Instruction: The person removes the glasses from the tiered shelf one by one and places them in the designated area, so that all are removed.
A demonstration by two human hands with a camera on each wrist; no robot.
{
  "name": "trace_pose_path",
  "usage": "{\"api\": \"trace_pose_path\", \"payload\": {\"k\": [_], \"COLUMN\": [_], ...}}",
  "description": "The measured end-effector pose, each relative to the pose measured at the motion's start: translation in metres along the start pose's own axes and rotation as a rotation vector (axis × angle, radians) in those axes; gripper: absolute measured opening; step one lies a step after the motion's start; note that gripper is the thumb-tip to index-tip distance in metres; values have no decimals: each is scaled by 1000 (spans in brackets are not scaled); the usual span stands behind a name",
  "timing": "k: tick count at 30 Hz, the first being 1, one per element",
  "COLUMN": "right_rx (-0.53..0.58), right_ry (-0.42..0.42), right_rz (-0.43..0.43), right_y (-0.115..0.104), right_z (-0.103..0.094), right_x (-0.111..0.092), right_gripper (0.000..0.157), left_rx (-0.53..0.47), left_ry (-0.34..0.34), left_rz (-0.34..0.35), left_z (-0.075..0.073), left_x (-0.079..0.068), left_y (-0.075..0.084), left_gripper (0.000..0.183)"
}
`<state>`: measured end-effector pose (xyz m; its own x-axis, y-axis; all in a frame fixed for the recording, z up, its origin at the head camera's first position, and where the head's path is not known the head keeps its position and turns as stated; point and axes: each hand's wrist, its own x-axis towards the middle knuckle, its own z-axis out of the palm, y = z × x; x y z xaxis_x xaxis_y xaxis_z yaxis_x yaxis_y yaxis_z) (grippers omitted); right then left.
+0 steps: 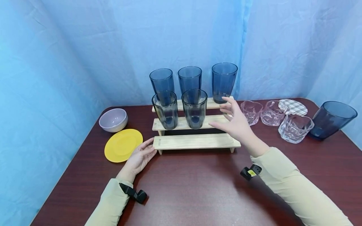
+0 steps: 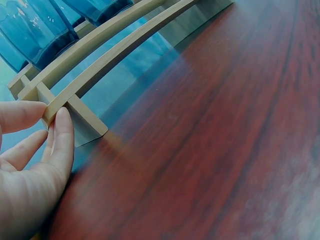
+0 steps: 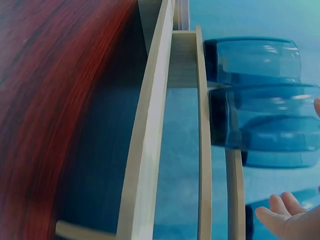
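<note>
A three-step wooden rack [image 1: 195, 141] stands mid-table. My left hand [image 1: 139, 158] pinches the left end of its lowest step between thumb and fingers, as the left wrist view shows at the step's corner [image 2: 52, 107]. Three blue glass tumblers [image 1: 224, 77] stand upright on the top step, the right one apart from the other two. Two more tumblers [image 1: 195, 110] occupy the left and centre of the middle step. My right hand [image 1: 238, 122] hovers by the right end of that step, thumb and fingers spread, holding nothing. Its fingertips overlap the right top tumbler's base in the head view.
At left lie a lilac bowl [image 1: 113, 120] and a yellow plate [image 1: 123, 145]. To the right are three clear wavy glasses [image 1: 295, 128], a checked round coaster [image 1: 294, 107] and another blue tumbler [image 1: 333, 121], near the table's right edge. Blue curtains [image 1: 169, 37] hang behind.
</note>
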<state>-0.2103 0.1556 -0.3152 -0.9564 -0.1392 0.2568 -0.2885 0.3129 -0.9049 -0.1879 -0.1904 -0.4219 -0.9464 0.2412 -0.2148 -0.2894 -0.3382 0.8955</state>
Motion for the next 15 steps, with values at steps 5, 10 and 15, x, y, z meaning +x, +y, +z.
{"api": "trace_pose_path", "payload": {"k": [5,10,15], "right_rx": [-6,-11,-16], "right_ry": [-19,-34,-28], "right_rz": [-7,-7,0], "right_y": [-5,-9,-9], "right_z": [14,27,37], "right_x": [10,19,24], "right_gripper": [94,96,98], "left_rx": [-1,-3,-2], "left_ry": [2,4,9], "left_rz": [-3,0,-7], "left_z": [-1,0,0], "left_x": [1,1,0], "left_y": [0,-1,0], "left_gripper": [59,59,59]}}
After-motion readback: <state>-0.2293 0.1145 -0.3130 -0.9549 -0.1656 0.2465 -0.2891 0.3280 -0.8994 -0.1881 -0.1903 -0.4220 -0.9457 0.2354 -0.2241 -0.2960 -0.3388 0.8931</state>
